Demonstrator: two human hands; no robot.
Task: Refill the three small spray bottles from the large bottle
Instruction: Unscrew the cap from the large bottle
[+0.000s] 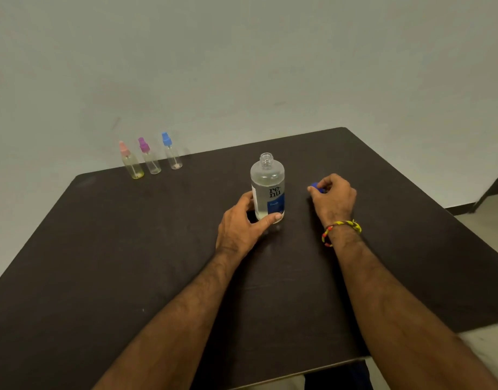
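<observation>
Gripping large bottle (267, 187), left fingers (270, 219) around base

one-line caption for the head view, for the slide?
Left hand steadies the uncapped large bottle while the right hand holds its blue cap; three small spray bottles wait capped.

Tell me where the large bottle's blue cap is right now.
In the head view, the blue cap is pinched in the right hand, low over the table, right of the open large bottle.

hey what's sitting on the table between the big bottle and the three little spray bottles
Nothing: in the head view only bare dark table separates the large bottle from the spray bottles.
</observation>
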